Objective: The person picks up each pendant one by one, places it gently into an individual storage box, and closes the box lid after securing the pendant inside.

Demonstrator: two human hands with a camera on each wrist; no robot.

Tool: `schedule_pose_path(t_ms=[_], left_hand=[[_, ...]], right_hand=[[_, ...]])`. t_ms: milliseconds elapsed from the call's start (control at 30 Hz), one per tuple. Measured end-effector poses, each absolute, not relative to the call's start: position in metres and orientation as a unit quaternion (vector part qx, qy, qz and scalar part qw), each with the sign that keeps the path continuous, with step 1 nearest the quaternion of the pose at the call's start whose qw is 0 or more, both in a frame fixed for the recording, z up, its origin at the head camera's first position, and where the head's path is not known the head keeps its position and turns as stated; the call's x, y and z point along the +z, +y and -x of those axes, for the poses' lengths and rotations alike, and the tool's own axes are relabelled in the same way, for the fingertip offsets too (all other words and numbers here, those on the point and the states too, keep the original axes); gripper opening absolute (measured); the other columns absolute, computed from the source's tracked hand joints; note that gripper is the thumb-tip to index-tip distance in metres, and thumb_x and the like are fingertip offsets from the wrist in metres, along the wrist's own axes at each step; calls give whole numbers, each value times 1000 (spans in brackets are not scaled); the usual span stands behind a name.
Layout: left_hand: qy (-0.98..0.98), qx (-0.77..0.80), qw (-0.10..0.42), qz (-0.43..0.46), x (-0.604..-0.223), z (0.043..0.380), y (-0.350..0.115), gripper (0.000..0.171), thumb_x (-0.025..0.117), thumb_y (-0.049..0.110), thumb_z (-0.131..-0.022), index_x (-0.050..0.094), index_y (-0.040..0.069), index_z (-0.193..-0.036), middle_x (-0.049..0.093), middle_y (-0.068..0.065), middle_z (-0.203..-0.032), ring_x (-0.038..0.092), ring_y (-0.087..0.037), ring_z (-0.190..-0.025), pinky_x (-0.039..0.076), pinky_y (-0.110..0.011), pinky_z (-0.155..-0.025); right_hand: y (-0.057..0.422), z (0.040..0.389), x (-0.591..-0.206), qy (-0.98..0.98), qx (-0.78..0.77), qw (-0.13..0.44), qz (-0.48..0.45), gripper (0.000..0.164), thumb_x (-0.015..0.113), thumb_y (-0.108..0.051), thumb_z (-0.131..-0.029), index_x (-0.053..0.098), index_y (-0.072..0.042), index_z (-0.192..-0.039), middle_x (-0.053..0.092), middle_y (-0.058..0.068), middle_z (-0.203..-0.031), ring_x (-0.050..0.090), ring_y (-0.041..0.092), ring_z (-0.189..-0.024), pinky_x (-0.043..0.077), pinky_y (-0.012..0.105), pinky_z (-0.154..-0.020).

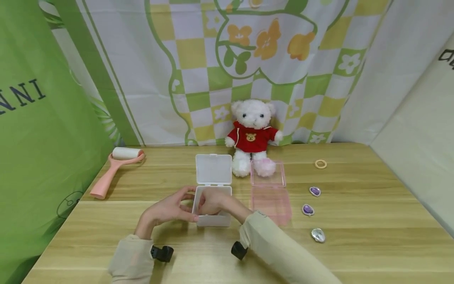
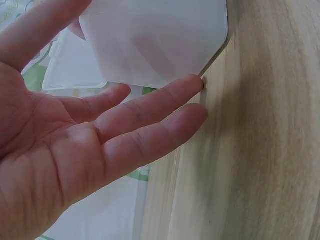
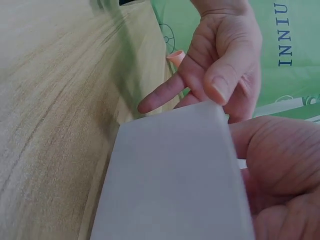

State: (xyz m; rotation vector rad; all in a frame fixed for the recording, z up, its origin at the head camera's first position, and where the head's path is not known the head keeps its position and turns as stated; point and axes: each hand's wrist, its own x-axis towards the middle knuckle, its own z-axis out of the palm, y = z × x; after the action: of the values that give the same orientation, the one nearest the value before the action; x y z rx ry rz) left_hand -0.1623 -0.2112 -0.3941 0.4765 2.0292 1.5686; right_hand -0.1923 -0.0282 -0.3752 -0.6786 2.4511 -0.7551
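A white lidded box [image 1: 213, 220] stands on the table with its lid [image 1: 214, 169] flipped up at the back. My left hand [image 1: 170, 207] steadies its left side, the thumb at the front corner and the fingers spread along the side. In the left wrist view those fingers [image 2: 150, 107] are nearly straight against the box wall. My right hand [image 1: 213, 201] reaches down inside the box with its fingers bent. The fingertips are hidden there, and I cannot tell whether they hold anything. The right wrist view shows the box's front wall [image 3: 170, 175] between the camera and the hand.
Right of the box lies an open pink clear box [image 1: 271, 203], before a white teddy bear [image 1: 251, 136] in red. Farther right are a ring [image 1: 320, 164], two purple gems [image 1: 314, 191] and a clear gem [image 1: 318, 235]. A pink-handled roller [image 1: 115, 167] lies at left.
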Motion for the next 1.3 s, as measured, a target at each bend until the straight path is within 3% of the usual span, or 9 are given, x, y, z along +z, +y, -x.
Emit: schedule_pose_path(t_ms=[200, 467, 667, 800, 1067, 1300], left_hand=[[762, 565, 256, -187, -397, 164, -214, 81, 76, 10, -82, 25, -2, -144, 27, -35, -145, 55, -43, -112, 51, -41, -88], [779, 539, 242, -211, -395, 162, -220, 80, 72, 17, -87, 23, -6, -146, 26, -33, -146, 43, -50, -124, 48, -47, -94], [766, 555, 250, -207, -397, 163, -217, 78, 72, 14, -87, 25, -10, -143, 34, -36, -139, 52, -46, -115, 50, -43, -91], [758, 567, 258, -193, -398, 164, -216, 78, 73, 11, -85, 25, -10, -143, 38, -36, -137, 57, -43, -110, 51, -41, -89], [757, 569, 262, -187, -399, 164, -214, 78, 72, 10, -85, 25, -9, -144, 42, -35, -133, 59, -39, -107, 51, -40, -88], [760, 566, 265, -180, -397, 164, -215, 77, 72, 12, -85, 25, -7, -144, 44, -33, -131, 61, -34, -103, 52, -38, -84]], right_hand=[[-13, 194, -367, 841, -419, 252, 231, 7, 72, -10, -84, 68, -4, -81, 58, -1, -65, 56, 12, -57, 49, 23, -53], [7, 197, -347, 764, -534, 262, 249, 18, 65, -11, -91, 66, 3, -102, 65, 6, -84, 64, 16, -75, 56, 31, -69], [32, 195, -347, 691, -631, 276, 220, 29, 61, -6, -92, 57, 11, -115, 63, 13, -96, 64, 18, -84, 54, 42, -84], [55, 194, -348, 672, -660, 269, 203, 31, 60, -4, -91, 53, 12, -118, 60, 9, -96, 64, 20, -88, 52, 44, -88], [117, 189, -361, 707, -651, 209, 180, 34, 62, -4, -91, 52, 14, -118, 60, 8, -100, 61, 16, -90, 54, 31, -81], [165, 186, -363, 719, -653, 187, 146, 35, 60, -7, -94, 49, 14, -120, 61, 6, -103, 63, 18, -93, 53, 37, -86]])
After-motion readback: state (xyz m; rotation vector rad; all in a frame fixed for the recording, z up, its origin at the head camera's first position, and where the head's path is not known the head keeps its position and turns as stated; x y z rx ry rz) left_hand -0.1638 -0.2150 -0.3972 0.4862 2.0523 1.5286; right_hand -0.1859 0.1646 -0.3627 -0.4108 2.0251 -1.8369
